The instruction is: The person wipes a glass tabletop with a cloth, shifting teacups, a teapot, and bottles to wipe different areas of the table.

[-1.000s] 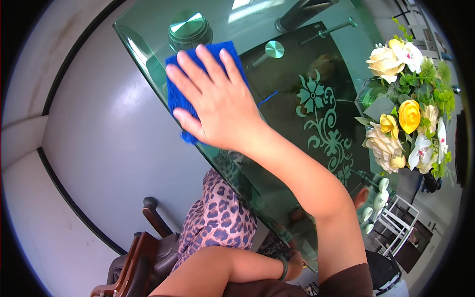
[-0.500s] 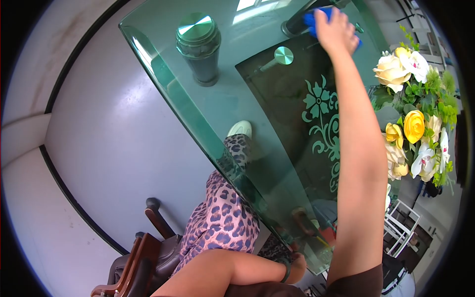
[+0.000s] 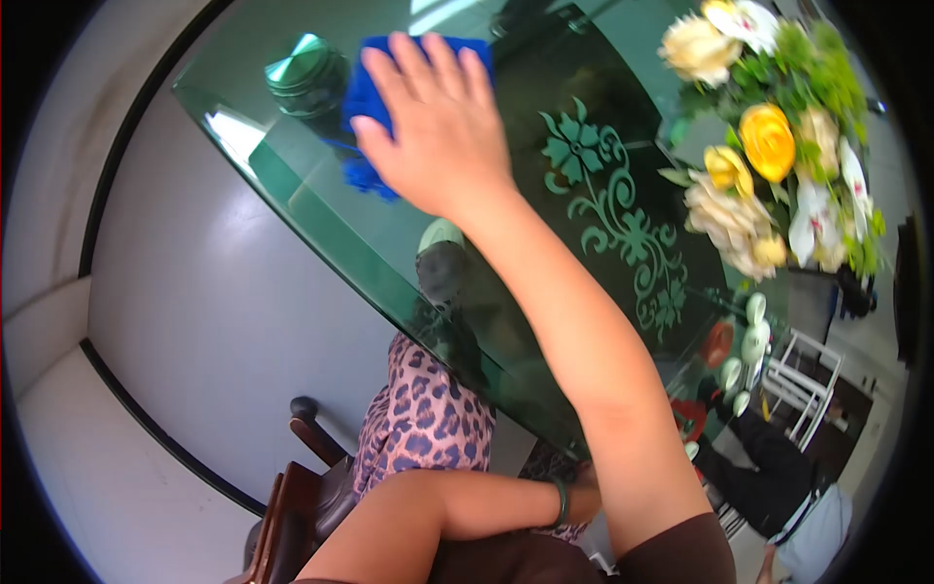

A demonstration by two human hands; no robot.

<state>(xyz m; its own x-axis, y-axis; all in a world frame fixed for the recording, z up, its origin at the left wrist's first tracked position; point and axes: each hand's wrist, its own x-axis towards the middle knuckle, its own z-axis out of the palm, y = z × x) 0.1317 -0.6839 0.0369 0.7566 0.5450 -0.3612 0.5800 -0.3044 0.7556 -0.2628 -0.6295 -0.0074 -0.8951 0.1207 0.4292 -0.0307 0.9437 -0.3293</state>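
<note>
My right hand (image 3: 438,131) lies with fingers spread over a blue cloth (image 3: 470,56), pressing it on the green glass tabletop (image 3: 321,219). The cloth's frayed edge shows beneath my thumb. Left of it, a round metal-capped table leg (image 3: 304,63) shows at the glass. A dark panel with a pale flower pattern (image 3: 632,234) lies right of my right forearm. Low in the view, my left hand (image 3: 584,501), with a dark bangle at the wrist, rests near the table's near edge. Its fingers are mostly hidden behind my right arm.
A bunch of yellow and white flowers (image 3: 769,141) stands on the right. Several small pale cups (image 3: 755,341) are below it. A wooden-armed chair (image 3: 297,506) is at lower left. Another person in a light shirt (image 3: 817,535) is at lower right, near a white rack (image 3: 806,375).
My right hand has swept the blue cloth from the upper right to the left across the glass, near the capped leg. The view has shifted somewhat. My left hand stays low near the edge.
</note>
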